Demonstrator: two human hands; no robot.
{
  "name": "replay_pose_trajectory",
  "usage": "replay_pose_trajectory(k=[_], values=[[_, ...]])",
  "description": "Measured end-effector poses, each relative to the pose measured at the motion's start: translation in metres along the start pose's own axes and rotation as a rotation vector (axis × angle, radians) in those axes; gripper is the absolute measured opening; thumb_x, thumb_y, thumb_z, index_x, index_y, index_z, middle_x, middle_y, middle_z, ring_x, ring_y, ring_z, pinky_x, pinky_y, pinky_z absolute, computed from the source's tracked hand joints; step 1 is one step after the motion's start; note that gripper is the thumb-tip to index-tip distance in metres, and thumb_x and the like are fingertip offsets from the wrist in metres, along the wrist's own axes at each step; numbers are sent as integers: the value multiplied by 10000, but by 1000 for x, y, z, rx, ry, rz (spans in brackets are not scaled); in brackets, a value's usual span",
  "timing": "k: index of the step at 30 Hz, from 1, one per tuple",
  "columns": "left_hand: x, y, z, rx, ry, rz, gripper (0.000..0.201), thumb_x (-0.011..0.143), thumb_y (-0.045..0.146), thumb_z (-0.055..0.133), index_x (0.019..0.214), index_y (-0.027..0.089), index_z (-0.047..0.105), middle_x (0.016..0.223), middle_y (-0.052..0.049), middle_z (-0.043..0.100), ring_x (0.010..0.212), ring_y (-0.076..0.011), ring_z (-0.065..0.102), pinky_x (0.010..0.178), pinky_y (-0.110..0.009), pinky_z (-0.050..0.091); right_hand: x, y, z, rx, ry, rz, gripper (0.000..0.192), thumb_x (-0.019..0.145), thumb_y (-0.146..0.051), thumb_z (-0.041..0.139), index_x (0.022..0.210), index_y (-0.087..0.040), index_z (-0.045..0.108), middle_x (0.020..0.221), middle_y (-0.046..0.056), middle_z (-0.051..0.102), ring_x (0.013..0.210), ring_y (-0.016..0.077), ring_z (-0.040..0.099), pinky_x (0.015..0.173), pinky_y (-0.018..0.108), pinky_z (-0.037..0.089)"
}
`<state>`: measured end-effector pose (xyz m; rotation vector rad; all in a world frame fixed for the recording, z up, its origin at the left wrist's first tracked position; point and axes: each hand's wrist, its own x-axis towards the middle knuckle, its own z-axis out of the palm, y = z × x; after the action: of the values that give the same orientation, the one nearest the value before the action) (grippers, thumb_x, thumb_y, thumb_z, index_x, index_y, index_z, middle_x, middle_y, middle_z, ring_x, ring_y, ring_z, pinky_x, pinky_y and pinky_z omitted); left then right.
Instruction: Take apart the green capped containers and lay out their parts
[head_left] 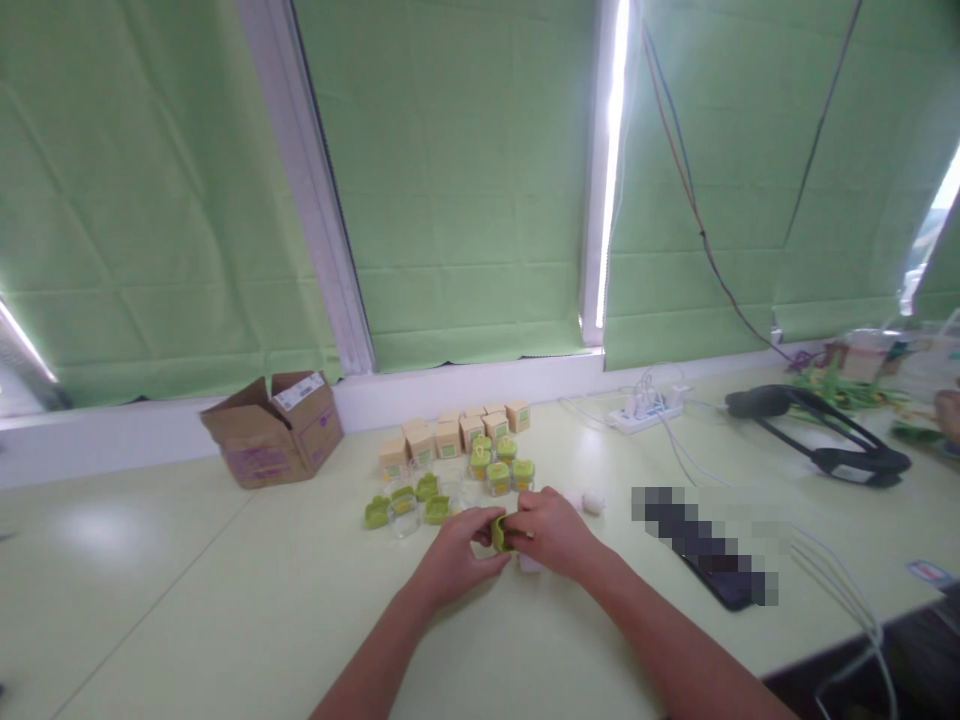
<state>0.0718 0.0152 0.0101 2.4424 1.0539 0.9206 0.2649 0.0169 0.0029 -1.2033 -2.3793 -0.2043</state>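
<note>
A small green lid (498, 534) is held between both hands above the table. My left hand (459, 556) grips its left side with thumb and fingers. My right hand (553, 532) has its fingers closed at the lid's inner side; fingertips are partly hidden. A small white item (529, 563) lies below my right hand, its kind unclear. Left of the hands are several loose green lids (437, 511) and clear little containers (404, 517). Just beyond stand several lidded containers (498, 479) with yellowish contents. Small tan boxes (448, 438) are grouped behind them.
An open cardboard box (289, 435) stands at the back left. A power strip (646, 412) with plugs and white cables sits by the wall. To the right are a black headband-like device (821, 430), a blurred dark object (709, 550) and green plant pieces (840, 393).
</note>
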Motion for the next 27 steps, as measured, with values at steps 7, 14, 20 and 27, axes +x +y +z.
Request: replay_pose_trajectory(k=[7,14,20,27], values=[[0,0,-1,20,12,21,470,669,215,682,1133,193,608,779,-12,652,673,-142,588,716,-274,475,-1,-1,-2,-39,29,-42,116,840,-302,586,795,-248,678,717,-6,567,680,119,483,647,273,259],[-1,0,2,-9,-6,-10,473,663,202,667,1133,201,610,817,-11,658,591,-104,573,643,-238,488,0,0,1,-46,19,-93,141,836,-304,579,760,-213,656,710,1,566,684,122,478,652,277,262],[-2,3,1,-19,-21,-27,472,670,217,670,1138,209,613,992,-56,662,739,-141,604,570,-201,491,-1,0,1,-48,36,-103,96,811,-272,592,758,-216,649,706,-3,565,676,119,478,642,279,253],[-1,5,0,-38,-15,-40,483,665,209,674,1145,213,620,1011,-52,676,755,-149,613,604,-218,519,-1,1,2,-38,41,-104,104,820,-274,582,767,-216,650,708,-3,570,695,124,487,646,282,251]])
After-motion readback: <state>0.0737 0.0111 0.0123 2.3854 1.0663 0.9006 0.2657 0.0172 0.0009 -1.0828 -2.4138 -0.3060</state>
